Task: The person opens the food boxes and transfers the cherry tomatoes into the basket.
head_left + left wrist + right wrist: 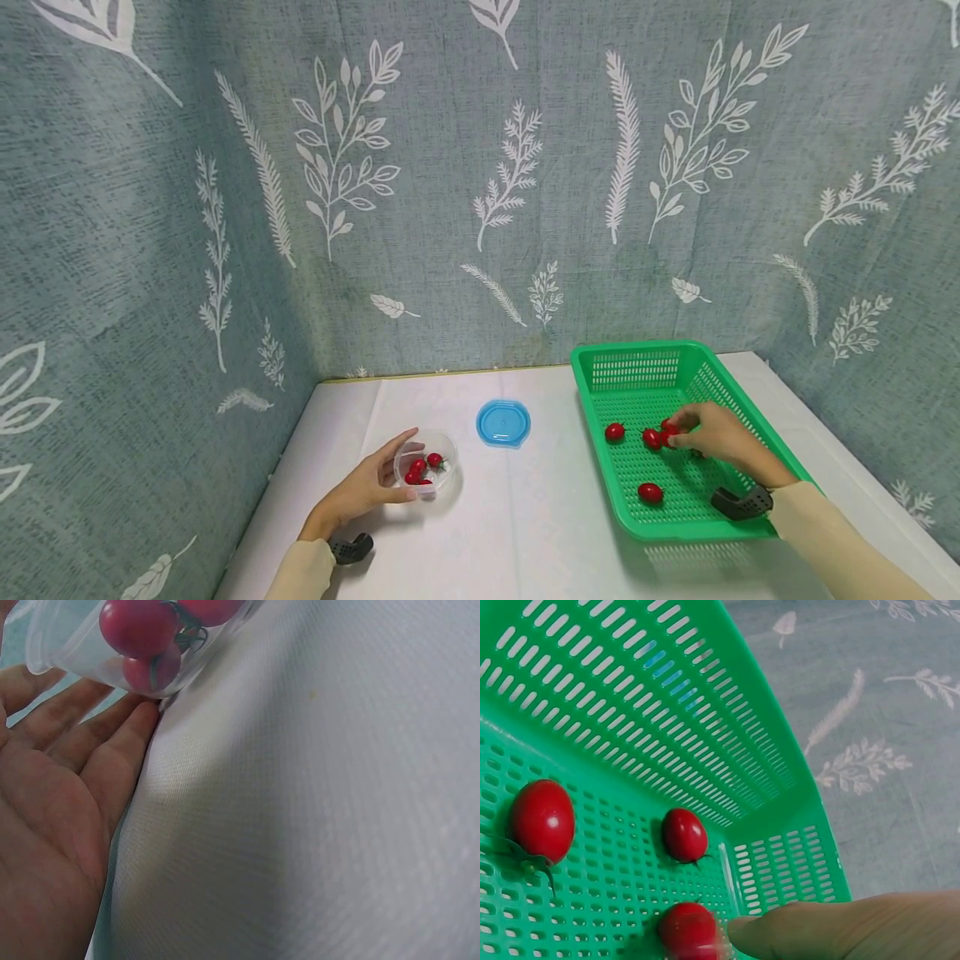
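On the left of the table a clear round plastic tub holds several red cherry tomatoes, some with green stems. My left hand holds this tub, thumb at its near side and fingers at its far side. In the left wrist view the fingers lie along the tub wall. My right hand reaches down into a green basket and pinches a cherry tomato between thumb and fingers. The right wrist view shows the thumb beside a tomato; the other fingers are hidden there.
A blue lid lies on the white table between the tub and the basket. More cherry tomatoes sit apart on the basket floor, one near the left wall and one toward the front. A patterned grey-green curtain stands behind.
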`<action>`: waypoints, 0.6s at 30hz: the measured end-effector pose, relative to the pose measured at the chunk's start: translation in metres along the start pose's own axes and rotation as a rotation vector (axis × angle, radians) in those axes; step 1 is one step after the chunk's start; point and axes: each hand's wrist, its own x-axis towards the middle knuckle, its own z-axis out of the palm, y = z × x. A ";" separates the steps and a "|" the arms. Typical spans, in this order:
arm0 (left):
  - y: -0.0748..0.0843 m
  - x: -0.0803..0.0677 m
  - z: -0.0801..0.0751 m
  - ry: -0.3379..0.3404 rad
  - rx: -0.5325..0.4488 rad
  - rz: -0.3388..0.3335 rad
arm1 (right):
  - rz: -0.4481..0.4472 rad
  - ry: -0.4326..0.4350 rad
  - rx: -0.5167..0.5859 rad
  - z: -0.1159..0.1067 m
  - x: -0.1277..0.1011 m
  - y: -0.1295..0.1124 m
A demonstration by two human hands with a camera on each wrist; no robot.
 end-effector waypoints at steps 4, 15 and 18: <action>0.000 0.001 0.000 -0.005 -0.011 0.001 | -0.001 0.010 0.007 0.001 0.000 0.000; -0.002 0.003 -0.001 -0.009 0.000 0.042 | -0.090 0.086 -0.030 0.008 0.011 -0.022; -0.002 0.002 -0.001 -0.009 -0.004 0.046 | -0.105 0.096 -0.019 0.013 0.016 -0.034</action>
